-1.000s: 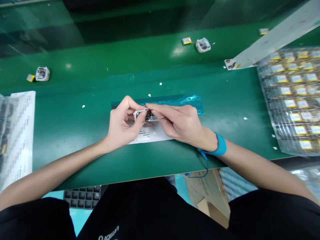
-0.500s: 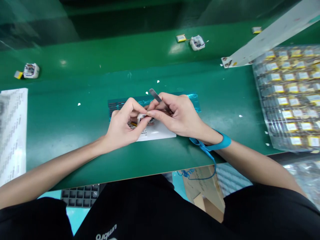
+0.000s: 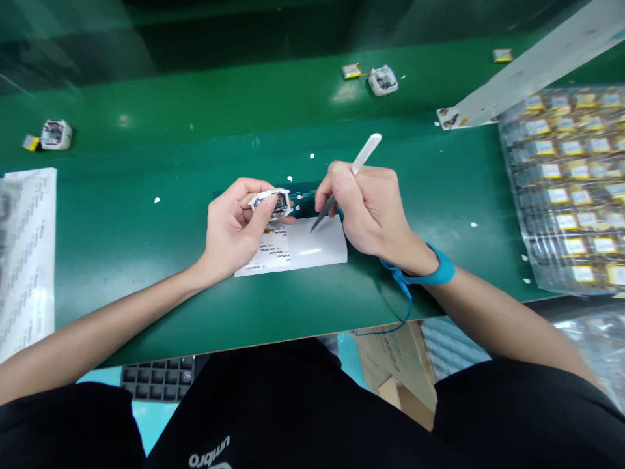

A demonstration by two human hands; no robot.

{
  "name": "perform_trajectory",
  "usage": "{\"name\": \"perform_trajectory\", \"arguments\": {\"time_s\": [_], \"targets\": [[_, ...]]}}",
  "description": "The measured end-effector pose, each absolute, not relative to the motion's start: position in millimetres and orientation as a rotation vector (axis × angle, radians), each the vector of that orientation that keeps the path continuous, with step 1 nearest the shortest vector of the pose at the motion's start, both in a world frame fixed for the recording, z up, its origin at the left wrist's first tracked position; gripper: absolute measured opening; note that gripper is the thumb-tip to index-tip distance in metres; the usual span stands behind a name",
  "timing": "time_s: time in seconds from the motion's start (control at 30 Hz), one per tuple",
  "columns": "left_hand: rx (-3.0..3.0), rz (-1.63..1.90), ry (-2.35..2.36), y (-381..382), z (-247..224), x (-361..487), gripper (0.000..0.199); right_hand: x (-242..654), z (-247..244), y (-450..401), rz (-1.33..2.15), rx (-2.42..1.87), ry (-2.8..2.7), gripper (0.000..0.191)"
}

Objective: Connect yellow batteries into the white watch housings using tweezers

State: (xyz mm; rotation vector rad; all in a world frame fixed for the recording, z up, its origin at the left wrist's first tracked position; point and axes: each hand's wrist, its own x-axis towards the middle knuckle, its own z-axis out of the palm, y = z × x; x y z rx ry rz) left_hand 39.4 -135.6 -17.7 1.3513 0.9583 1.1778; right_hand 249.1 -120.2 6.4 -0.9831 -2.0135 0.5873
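My left hand (image 3: 239, 225) is closed round a small white device housing (image 3: 284, 204), its open face with circuitry turned up and the thumb laid across it. A bit of yellow, perhaps a battery, shows below the housing, mostly hidden by the fingers. In my right hand (image 3: 366, 205) is a pair of tweezers (image 3: 367, 152), held like a pen, the dark tips pointing down at a white printed sheet (image 3: 312, 246). Whether the tips touch the sheet I cannot tell. Behind the sheet lies a blue film strip (image 3: 306, 207), partly covered by my hands.
Other white housings (image 3: 383, 81) (image 3: 56, 135) with batteries lie at the back and far left. A clear tray of batteries (image 3: 551, 172) stands on the right, below a white post (image 3: 517, 71). Printed paper (image 3: 29, 260) lies left. A blue wrist strap (image 3: 434, 267) trails its cord past the table edge.
My right hand has moved right, away from the housing, and the tweezers now point down at the sheet. My left hand has tilted the housing so that its open face shows.
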Motion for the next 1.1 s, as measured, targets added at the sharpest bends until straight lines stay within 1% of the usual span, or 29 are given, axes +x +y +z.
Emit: {"name": "perform_trajectory", "arguments": {"time_s": [0.17,0.27,0.47,0.73,0.97,1.1], "targets": [[1.435,1.282,0.911,-134.2,-23.6,40.7,0.024,245.6,0.2,-117.0,0.987,-0.990,-1.956,0.053],[1.434,1.290,0.893,-134.0,-24.5,40.8,0.020,245.8,-3.9,-113.6,1.149,-0.997,-1.872,0.055],[1.449,1.240,0.905,-134.2,-26.6,39.6,0.022,248.1,-5.5,-110.5,1.309,-1.045,-1.758,0.056],[1.438,1.278,0.888,-134.2,-27.5,41.1,0.022,246.8,-6.6,-104.9,1.526,-1.026,-1.627,0.053],[1.401,1.310,0.863,-134.9,-28.1,43.2,0.019,250.4,-7.9,-99.2,1.667,-0.964,-1.556,0.043],[1.424,1.307,0.885,-135.0,-28.4,43.6,0.020,253.2,-7.4,-97.1,1.702,-0.963,-1.572,0.042]]}}
